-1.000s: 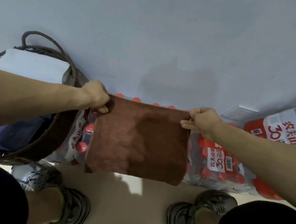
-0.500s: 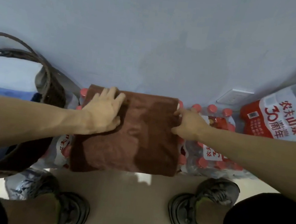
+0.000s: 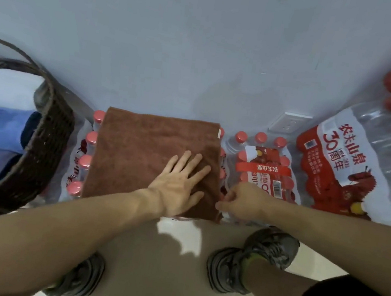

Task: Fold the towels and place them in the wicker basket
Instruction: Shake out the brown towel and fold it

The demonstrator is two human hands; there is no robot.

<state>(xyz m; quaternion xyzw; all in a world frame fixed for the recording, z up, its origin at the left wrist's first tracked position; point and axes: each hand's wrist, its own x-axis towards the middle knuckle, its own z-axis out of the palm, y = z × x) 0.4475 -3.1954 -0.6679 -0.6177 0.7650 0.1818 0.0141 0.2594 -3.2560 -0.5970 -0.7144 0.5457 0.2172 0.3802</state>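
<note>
My left hand presses flat, fingers spread, on the brown towel lying atop the water-bottle pack, pinning it while my right hand pinches its near-right corner to fold.

A storage corner of a home or small back room: shrink-wrapped packs of bottled water line a plain grey wall fitted with a socket, beside a wicker basket on a beige floor.
</note>
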